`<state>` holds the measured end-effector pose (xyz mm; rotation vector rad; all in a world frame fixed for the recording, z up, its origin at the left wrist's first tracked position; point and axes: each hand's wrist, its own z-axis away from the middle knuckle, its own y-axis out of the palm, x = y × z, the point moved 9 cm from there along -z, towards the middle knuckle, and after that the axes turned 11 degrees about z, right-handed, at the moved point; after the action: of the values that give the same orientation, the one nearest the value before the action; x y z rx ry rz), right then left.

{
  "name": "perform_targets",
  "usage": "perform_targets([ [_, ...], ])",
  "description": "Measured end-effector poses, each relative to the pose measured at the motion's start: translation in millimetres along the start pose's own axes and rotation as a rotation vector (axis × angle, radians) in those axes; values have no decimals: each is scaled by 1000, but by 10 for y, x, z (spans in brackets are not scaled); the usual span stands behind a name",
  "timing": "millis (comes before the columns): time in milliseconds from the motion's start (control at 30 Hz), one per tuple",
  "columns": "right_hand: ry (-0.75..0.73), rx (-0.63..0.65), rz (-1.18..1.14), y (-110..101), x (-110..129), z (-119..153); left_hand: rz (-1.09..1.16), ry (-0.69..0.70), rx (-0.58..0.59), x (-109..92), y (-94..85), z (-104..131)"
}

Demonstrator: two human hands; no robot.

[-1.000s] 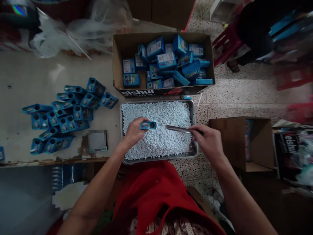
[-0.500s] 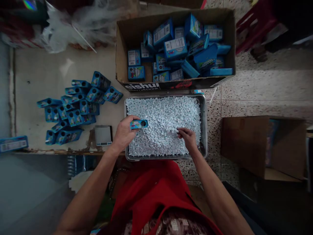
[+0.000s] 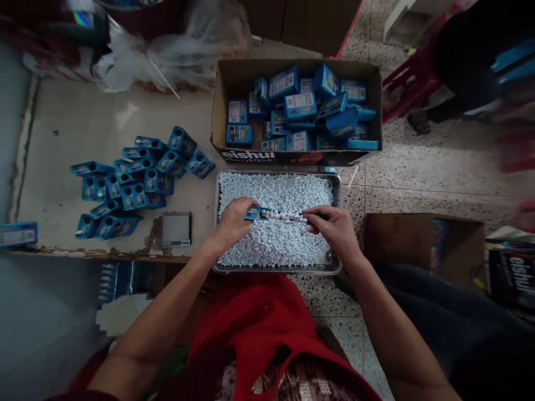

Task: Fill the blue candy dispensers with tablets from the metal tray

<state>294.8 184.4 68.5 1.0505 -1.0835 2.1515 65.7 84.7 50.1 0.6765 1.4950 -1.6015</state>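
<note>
My left hand (image 3: 234, 223) is closed around a small blue candy box (image 3: 253, 213), its round hole facing right, over the tray. In my right hand (image 3: 332, 225), the fingers pinch the end of a narrow scoop (image 3: 301, 216) heaped with small white candies. The scoop's far end meets the hole of the box. Below both hands, a metal tray (image 3: 337, 245) holds a thick layer of pale candies (image 3: 271, 250).
Behind the tray stands an open carton (image 3: 246, 156) full of blue boxes. Several blue boxes with round holes (image 3: 134, 196) lie on the table to the left, near a small scale (image 3: 176, 229). A person in dark clothes (image 3: 463, 61) is at upper right.
My right hand has lifted the scoop out of the candies and brought it, loaded, to the box. The left hand has moved slightly right with the box. The view has shifted.
</note>
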Motion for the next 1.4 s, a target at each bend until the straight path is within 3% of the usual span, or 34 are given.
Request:
perform_targets([
  [233, -225, -53, 400, 2, 764, 36, 43, 9, -12, 106, 36, -75],
  [333, -250, -62, 437, 33, 896, 75, 85, -9, -26, 176, 2, -113],
  [400, -196, -82, 394, -60, 797, 131, 156, -39, -31, 246, -20, -134],
  [500, -3, -121, 286, -369, 177, 254, 337, -142, -82, 416, -66, -145],
  [633, 237, -248, 315, -766, -1174, 404, 541, -226, -98, 571, -36, -126],
  [667, 286, -250, 320, -745, -1497, 402, 586, -235, -88, 588, -16, -120],
  [733, 339, -187, 242, -495, -1985, 329, 674, -271, -92, 634, 7, -99],
  [833, 340, -80, 34, 37, -2241, 171, 742, -333, -117, 695, 4, -52],
  [933, 322, -55, -81, 213, -2161, 120, 744, -361, -152, 711, -59, -2],
  [1100, 329, 24, -246, 20, -1814, 216, 542, -334, -119, 571, -121, 25],
  [1267, 196, 105, -322, 83, -1057, -15, 281, -198, -110, 321, -127, 33],
  [1400, 47, 137, -177, 146, -341, -203, 203, -146, -103, 282, -96, 87],
])
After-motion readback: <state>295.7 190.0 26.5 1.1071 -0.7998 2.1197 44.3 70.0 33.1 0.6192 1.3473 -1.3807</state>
